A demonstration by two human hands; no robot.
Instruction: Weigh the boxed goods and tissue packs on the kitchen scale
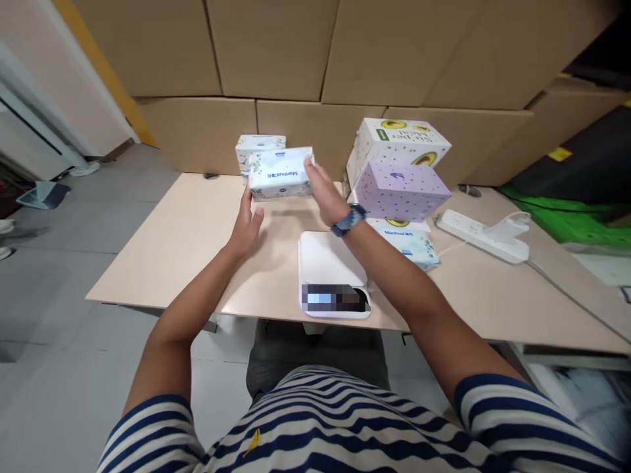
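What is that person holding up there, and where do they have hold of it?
A soft tissue pack, held above the table by its two short ends: left hand at the left end, right hand at the right end.

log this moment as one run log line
both hands hold tissue pack | above table | scale bare | second pack behind

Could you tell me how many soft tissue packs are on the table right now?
3: one tissue pack between both hands, one just behind it, and one lying beside the scale under the stacked boxes. More may be hidden behind those.
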